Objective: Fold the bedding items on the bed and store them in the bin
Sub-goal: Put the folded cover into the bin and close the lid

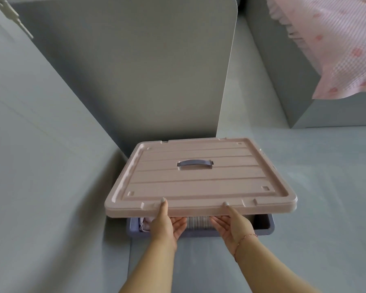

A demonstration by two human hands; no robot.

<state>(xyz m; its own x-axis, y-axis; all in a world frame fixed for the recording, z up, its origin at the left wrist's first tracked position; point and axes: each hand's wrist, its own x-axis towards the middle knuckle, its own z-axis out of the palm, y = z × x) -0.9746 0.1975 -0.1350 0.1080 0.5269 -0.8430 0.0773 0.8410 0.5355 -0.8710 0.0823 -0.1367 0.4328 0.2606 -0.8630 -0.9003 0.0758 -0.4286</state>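
Observation:
A pale pink bin lid (199, 178) with a purple handle (194, 163) hovers level just above the purple bin (264, 226) on the floor. My left hand (167, 223) holds the lid's near edge, thumb on top and fingers underneath. My right hand (230, 224) grips the same edge further right in the same way. Folded light fabric (144, 224) shows inside the bin at its left, under the lid; most of the bin's inside is hidden.
A grey panel (148, 70) stands upright behind the bin. At the upper right is the bed (287, 85) with a pink patterned sheet (336, 49) hanging over its corner. Grey floor (315, 197) surrounds the bin.

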